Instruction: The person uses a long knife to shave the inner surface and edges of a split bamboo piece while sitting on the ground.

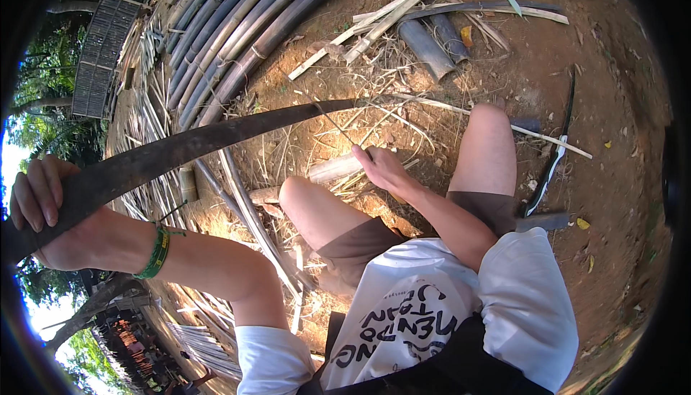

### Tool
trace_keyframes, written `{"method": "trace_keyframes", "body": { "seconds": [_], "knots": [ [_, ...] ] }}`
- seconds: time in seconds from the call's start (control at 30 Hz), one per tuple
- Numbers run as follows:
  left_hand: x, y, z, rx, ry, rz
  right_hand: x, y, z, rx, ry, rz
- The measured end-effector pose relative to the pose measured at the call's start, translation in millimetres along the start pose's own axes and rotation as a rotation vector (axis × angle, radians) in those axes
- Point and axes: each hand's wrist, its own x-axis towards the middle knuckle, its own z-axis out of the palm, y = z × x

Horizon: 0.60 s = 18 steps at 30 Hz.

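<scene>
My left hand (47, 208), raised at the far left, is wrapped round the wide end of a long dark bamboo strip (194, 141). The strip curves across in front of me and narrows towards its far end, above the ground between my knees. Low between my knees, my right hand (381, 170) is closed in a pinch on a thin stick-like strip (335, 123). That thin piece slants up to the bamboo strip and seems to cross it; whether it is tied there I cannot tell. A pale cut bamboo piece (336, 169) lies just beneath my right hand.
Several long bamboo poles (252, 35) lie stacked at the far left. Split slats (403, 13) and short dark bamboo tubes (426, 49) lie ahead. On the right rests a long thin tool with a black-and-white section (553, 168). Shavings litter the dirt.
</scene>
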Motion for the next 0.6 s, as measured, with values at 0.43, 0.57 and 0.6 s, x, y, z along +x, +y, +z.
{"method": "trace_keyframes", "body": {
  "seconds": [0.43,0.57,0.6],
  "knots": [
    [-8.8,10.1,-7.9,-0.179,-0.081,-0.094,-27.2,-25.7,-16.6,0.014,-0.017,-0.174],
    [-6.3,9.9,-6.8,-0.172,-0.098,-0.087,-5.3,-2.2,-4.0,0.038,-0.021,-0.012],
    [-6.2,7.0,-6.2,-0.147,-0.071,-0.081,3.2,6.0,-6.0,0.052,-0.043,0.136]
  ]
}}
